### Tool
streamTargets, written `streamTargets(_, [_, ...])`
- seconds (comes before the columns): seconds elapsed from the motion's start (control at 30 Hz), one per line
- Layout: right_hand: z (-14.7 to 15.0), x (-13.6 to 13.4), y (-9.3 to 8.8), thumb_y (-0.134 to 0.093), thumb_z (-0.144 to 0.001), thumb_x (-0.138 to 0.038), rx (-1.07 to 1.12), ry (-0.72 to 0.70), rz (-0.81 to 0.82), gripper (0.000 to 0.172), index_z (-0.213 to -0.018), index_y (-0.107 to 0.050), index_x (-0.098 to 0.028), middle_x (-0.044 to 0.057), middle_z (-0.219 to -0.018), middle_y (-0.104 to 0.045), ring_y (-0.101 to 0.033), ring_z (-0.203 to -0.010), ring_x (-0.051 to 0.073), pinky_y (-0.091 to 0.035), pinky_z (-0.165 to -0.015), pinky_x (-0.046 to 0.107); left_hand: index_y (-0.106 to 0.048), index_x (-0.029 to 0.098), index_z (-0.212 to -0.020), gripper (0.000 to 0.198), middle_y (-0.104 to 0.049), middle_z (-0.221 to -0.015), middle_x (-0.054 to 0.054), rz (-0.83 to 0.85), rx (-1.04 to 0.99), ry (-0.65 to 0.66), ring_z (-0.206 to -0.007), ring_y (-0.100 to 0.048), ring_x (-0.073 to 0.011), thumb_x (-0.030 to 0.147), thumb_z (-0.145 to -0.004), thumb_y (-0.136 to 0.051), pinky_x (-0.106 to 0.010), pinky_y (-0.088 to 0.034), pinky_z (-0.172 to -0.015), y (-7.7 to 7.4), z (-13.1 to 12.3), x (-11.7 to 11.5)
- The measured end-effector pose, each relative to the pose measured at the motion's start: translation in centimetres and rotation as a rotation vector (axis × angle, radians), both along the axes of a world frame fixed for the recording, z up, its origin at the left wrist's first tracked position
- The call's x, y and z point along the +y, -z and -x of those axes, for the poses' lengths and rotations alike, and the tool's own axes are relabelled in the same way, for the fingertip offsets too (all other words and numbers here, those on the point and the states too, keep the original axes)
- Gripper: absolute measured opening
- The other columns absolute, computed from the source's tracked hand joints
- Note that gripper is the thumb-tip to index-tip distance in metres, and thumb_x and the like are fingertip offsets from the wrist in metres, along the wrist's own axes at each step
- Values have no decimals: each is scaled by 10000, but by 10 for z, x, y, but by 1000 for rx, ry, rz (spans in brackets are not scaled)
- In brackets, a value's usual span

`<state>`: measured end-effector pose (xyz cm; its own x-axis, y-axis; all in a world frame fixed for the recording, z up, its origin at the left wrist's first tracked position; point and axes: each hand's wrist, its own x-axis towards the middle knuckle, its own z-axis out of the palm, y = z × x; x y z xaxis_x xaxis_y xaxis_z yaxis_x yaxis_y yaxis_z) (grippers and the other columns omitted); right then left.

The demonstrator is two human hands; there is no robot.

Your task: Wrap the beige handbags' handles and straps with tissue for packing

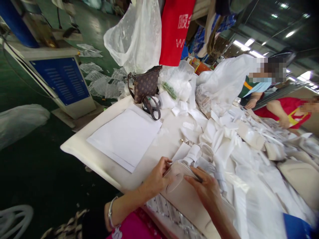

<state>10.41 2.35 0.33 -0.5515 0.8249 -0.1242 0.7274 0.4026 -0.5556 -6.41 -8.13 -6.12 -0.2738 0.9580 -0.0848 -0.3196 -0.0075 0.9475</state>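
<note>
Cream handbag (181, 189), sheathed in clear film, at the near edge of the white table (79, 147). Left hand (156, 177) (bangle (110, 212) on the wrist) grips one side; right hand (204, 194) closes over the other, fingers spread. White wrapping (239, 159) lies heaped just beside it.

left hand (156, 177) and right hand (203, 192) grip a plastic-wrapped beige bag (180, 196)
</note>
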Motion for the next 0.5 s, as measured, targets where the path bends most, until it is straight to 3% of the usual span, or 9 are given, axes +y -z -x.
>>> streamTargets(0.07, [2,-2,-1,-627,-786,-428,16,-12,-3,238,-868,-721,-225,27,-839,-644,-603,-799,221,-411,-652,272,-409,198,-1197,599,-580,-998,-42,-19,9,57,-930,-565,-197,279,-696,-728,-303,-446,-809,4,-8,-1])
streamTargets(0.13, [4,-4,-3,-632,-790,-396,36,-10,0,213,-880,-726,-227,25,-835,-640,-600,-790,213,-404,-662,271,-411,198,-1258,667,-563,-1047,-54,26,113,35,-976,-550,-211,219,-670,-726,-330,-440,-868,3,-10,2])
streamTargets(0.3, [10,-6,-13,-639,-786,-288,34,-4,-12,96,-765,-703,-219,-6,-772,-620,-590,-734,169,-363,-643,249,-537,210,-1242,725,-473,-1224,-97,66,443,-55,-1167,-462,-293,190,-558,-778,-401,-432,-961,-14,2,21])
streamTargets(0.4, [12,-5,-21,-630,-790,-246,29,-28,-42,118,-683,-653,-204,-25,-726,-598,-569,-688,139,-332,-610,231,-551,200,-1214,643,-558,-1200,-83,60,349,71,-1159,-503,-277,176,-598,-733,-387,-430,-970,-23,7,35])
streamTargets(0.5, [11,-2,-22,-634,-790,-227,46,-39,-82,92,-701,-648,-205,-26,-762,-618,-579,-709,135,-314,-601,226,-540,164,-1190,630,-633,-1114,-77,156,159,197,-1019,-590,-252,253,-609,-764,-346,-469,-878,-31,7,45])
